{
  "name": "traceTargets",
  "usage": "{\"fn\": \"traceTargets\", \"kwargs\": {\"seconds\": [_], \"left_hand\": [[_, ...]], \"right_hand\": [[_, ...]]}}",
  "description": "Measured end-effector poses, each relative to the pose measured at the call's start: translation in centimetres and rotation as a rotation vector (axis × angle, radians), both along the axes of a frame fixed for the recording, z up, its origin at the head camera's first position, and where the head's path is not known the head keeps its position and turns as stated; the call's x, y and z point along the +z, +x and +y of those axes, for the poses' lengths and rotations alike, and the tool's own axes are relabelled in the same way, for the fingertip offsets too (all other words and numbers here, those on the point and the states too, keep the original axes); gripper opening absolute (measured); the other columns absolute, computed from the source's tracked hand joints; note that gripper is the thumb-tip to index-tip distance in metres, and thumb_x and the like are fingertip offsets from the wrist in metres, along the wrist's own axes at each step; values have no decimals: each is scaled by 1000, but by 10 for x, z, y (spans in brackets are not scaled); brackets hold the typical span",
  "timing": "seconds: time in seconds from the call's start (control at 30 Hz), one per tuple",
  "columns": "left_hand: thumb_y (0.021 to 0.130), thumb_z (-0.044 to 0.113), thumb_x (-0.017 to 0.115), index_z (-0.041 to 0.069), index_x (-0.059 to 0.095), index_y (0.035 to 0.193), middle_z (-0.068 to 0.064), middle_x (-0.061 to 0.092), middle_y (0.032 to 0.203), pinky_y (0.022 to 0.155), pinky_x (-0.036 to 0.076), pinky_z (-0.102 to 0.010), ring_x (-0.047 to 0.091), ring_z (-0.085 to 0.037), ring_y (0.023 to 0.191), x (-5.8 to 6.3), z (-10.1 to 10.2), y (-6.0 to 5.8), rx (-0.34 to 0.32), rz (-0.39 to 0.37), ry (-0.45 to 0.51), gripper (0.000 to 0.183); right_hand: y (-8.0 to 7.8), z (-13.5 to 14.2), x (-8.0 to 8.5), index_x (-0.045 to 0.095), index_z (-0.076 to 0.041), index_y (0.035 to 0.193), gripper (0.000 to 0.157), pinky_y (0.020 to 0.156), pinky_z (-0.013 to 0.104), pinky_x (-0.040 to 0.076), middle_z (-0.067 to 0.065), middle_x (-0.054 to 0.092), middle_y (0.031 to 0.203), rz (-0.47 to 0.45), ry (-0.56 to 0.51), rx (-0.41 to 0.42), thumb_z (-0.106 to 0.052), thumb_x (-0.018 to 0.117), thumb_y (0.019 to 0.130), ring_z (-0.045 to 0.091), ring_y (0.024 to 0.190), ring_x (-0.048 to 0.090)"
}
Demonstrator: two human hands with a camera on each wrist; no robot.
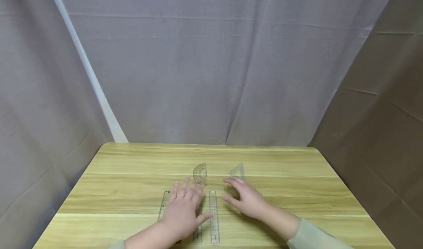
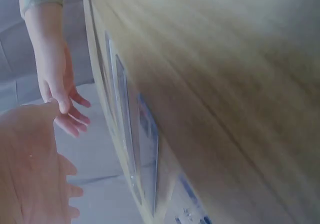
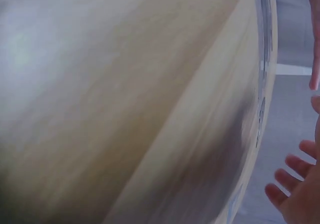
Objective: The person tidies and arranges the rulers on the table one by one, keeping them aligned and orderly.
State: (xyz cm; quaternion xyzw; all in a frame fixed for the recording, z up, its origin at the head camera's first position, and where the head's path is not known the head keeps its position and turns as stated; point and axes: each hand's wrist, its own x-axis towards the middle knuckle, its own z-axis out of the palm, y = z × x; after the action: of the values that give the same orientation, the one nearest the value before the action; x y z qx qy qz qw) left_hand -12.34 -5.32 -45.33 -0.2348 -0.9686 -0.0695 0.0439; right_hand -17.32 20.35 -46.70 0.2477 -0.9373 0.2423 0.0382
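Observation:
My left hand (image 1: 183, 214), fingers spread, is held over two clear rulers and hides much of both: the left ruler (image 1: 162, 206) and the middle ruler (image 1: 198, 237). Its thumb overlaps the right ruler (image 1: 214, 223) in the head view. To the right of that ruler is my right hand (image 1: 249, 200), thumb and fingers apart, holding nothing. A clear protractor (image 1: 199, 172) lies beyond the left fingertips. Past the right fingers lies a clear set square (image 1: 242, 168), partly covered by them. In the left wrist view the left hand (image 2: 32, 169) shows raised above the tabletop.
The light wood-grain table (image 1: 125, 179) has rounded far corners. Grey curtains (image 1: 172, 80) hang behind it and at both sides, with a pale gap strip (image 1: 89, 69) at the back left.

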Motion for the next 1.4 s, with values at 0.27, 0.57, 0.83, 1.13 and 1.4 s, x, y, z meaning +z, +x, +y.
{"fn": "traceTargets", "kwargs": {"seconds": [0.27,0.57,0.83,1.13,1.4], "left_hand": [[92,75,36,16,27,158,-8,14,165,119,4,-59,4,-35,151,4,-5,-3,30,-1,14,89],[91,77,31,16,29,157,-8,16,164,119,5,-58,6,-35,151,5,-6,-3,37,-3,25,90],[89,81,21,16,30,157,-9,17,164,119,4,-58,7,-35,151,5,-5,-4,49,4,18,95],[92,74,36,15,31,156,-10,19,164,118,2,-58,7,-36,150,8,4,-8,53,-37,48,88],[89,81,19,15,30,157,-10,18,163,118,-1,-58,7,-36,151,6,20,-19,61,-84,37,95]], "right_hand": [[9,17,6,45,-20,150,70,109,60,35,6,44,153,170,121,14,-49,67,91,33,138,41],[11,36,6,38,-19,154,77,116,55,22,4,31,160,245,183,70,-49,69,90,35,144,34],[12,42,5,36,-20,155,78,115,58,23,2,26,162,250,217,68,-49,68,90,30,147,27],[6,47,0,36,-19,155,77,115,59,22,3,29,161,233,197,63,-47,68,91,32,146,30],[-8,55,-4,38,-19,154,71,115,61,23,10,36,157,196,192,26,-46,65,93,37,143,34]]}}
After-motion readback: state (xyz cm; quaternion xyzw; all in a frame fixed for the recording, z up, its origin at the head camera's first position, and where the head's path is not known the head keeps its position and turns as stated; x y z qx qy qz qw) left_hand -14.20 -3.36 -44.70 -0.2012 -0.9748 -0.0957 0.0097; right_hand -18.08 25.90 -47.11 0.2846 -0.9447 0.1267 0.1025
